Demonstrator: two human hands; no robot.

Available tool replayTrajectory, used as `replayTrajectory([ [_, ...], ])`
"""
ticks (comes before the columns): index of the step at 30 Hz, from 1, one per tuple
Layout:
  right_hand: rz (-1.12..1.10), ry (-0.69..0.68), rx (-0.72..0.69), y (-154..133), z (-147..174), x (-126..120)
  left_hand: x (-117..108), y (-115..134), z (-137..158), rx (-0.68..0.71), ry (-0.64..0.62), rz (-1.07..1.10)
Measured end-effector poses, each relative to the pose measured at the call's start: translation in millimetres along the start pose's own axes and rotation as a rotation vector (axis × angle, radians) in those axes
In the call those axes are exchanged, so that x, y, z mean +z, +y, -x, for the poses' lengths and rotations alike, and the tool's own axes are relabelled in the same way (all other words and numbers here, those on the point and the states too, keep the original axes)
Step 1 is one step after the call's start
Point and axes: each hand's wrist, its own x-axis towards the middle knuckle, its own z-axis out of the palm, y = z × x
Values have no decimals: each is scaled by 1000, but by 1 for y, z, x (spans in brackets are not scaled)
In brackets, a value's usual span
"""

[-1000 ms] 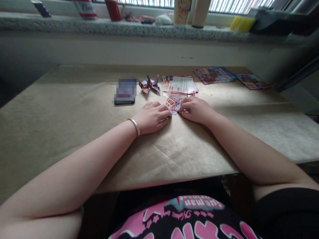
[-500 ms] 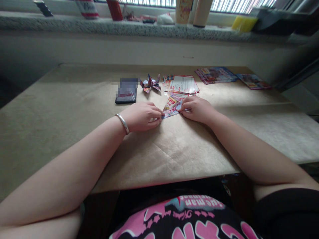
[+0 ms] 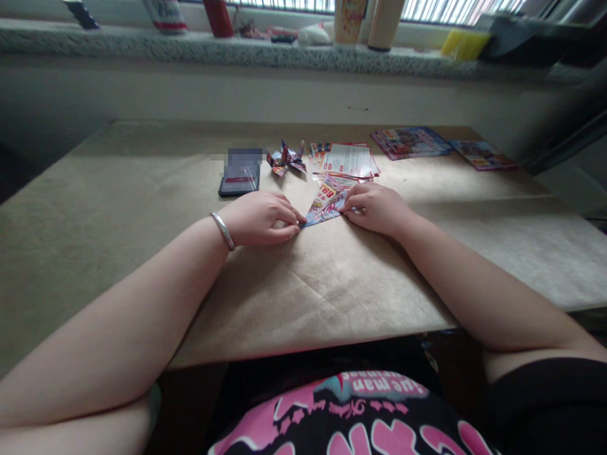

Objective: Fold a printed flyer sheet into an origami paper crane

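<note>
A folded piece of printed paper [image 3: 325, 203], triangular in outline, lies on the table between my hands. My left hand [image 3: 268, 219], with a silver bangle at the wrist, pinches its left corner between thumb and fingers. On the opposite side, my right hand [image 3: 374, 207] grips the right edge with closed fingertips, which cover that corner. Just beyond the paper rests a loose stack of printed flyers [image 3: 348, 160]. Folded paper cranes [image 3: 287, 159] stand to the left of that stack.
A dark phone [image 3: 241, 172] lies beyond my left hand. Two more piles of glossy flyers, one near [image 3: 411, 142] and one farther right [image 3: 481, 155], sit toward the table's back right. Bottles and a yellow object [image 3: 465, 44] line the stone windowsill [image 3: 265, 54].
My left hand has shifted slightly left, uncovering more of the folded paper's left corner. My right hand stays in place on the paper.
</note>
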Motion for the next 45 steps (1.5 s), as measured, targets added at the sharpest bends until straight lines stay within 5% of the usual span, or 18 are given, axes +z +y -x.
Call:
replayTrajectory([
  [6, 63, -7, -67, -11, -3, -2, 10, 4, -4, -95, 45, -47],
  [12, -83, -45, -201, -25, -6, 5, 25, 6, -9, -30, 92, -195],
  [24, 40, -103, -251, -25, -11, 4, 25, 2, -8, 28, 141, -138],
  [45, 49, -188, 29, 21, 3, -28, 14, -2, -3, 0, 69, -22],
])
